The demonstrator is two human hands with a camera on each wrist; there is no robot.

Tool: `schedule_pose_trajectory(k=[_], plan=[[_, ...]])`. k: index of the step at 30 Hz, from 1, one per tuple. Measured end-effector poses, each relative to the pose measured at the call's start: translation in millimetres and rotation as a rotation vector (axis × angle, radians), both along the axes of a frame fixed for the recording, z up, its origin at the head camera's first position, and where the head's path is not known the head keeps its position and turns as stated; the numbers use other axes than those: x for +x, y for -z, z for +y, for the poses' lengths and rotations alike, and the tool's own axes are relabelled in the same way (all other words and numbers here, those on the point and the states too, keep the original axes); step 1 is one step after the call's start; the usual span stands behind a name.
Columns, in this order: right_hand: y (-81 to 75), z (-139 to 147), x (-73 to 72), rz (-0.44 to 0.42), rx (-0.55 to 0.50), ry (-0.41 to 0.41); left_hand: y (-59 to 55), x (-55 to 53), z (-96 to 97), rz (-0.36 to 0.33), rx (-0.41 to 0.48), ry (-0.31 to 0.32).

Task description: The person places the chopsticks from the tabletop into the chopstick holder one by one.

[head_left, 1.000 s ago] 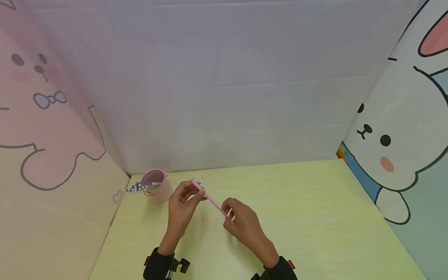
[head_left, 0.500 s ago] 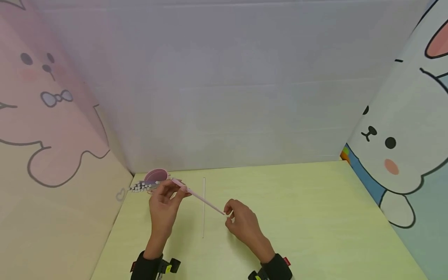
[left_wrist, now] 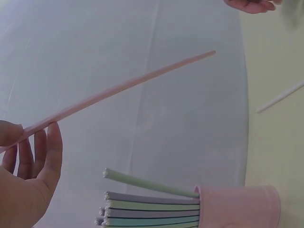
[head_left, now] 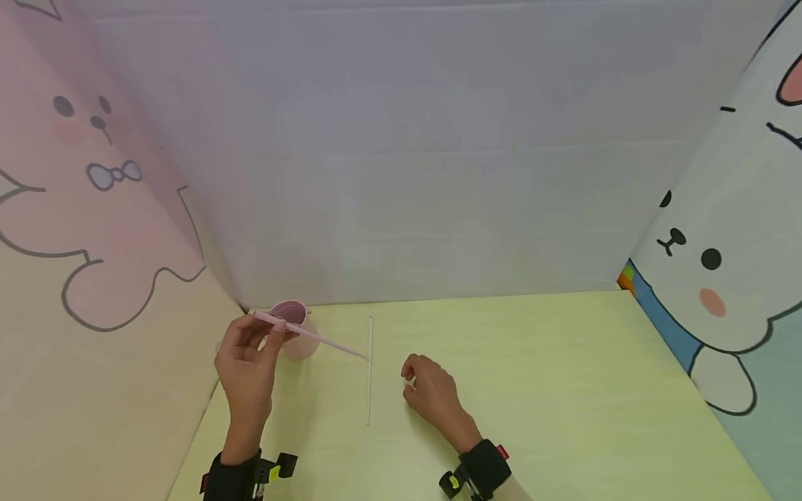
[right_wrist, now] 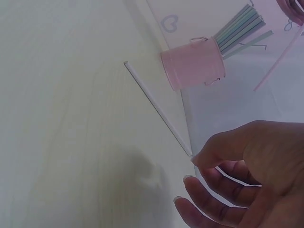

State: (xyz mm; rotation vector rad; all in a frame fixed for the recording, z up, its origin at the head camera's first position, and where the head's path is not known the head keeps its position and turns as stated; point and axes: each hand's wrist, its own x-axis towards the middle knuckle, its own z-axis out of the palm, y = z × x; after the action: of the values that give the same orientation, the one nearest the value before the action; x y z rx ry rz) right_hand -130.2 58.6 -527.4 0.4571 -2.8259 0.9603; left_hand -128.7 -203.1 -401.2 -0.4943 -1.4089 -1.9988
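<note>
My left hand [head_left: 246, 372] pinches a slim pink straw-like stick [head_left: 328, 342] near one end, between thumb and fingers. The stick is held up in the air at a slant, its free end pointing right. In the head view it crosses in front of a pink bucket [head_left: 303, 346]. Several pastel sticks [left_wrist: 154, 208] stand out of the bucket's mouth in the left wrist view; my left hand hides them from the head camera. My right hand [head_left: 435, 395] hovers above the table, fingers loosely curled, with nothing in it. A white stick [head_left: 370, 376] lies on the table between the hands.
The light yellow-green table [head_left: 564, 390] reaches back to a pale curtain-like backdrop [head_left: 426, 174]. Printed panels with cartoon animals flank it on the left [head_left: 119, 229] and right [head_left: 739, 278]. The bucket stands at the table's back left corner.
My left hand has carried the pink stick leftward, towards the bucket. My right hand has let go of the stick's other end and stays almost in place.
</note>
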Motion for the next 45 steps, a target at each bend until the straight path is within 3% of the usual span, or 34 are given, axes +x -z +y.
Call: schedule_pose_trajectory(k=[10,20,32,36,45], plan=[[12.8,-12.8,-9.7,-0.046,0.054,0.014,-26.0,-7.5,-22.0,0.098,0.048,-0.122],[25.6,-39.0,-10.0,-0.033,0.141,0.026,-38.4,-9.3,-42.5,0.141,0.108,-0.295],[32.4,-61.1,-5.7,0.034,0.211,0.036,-25.1,-13.1,-53.6,0.111,0.117,-0.396],[34.3,-63.7,-7.8,0.05,0.269,0.062,-18.9,-15.2,-54.2,0.078,0.067,-0.426],[36.0,-62.7,-9.2,0.021,0.353,0.101,-1.6,-23.2,-56.7,0.006,-0.155,-0.469]])
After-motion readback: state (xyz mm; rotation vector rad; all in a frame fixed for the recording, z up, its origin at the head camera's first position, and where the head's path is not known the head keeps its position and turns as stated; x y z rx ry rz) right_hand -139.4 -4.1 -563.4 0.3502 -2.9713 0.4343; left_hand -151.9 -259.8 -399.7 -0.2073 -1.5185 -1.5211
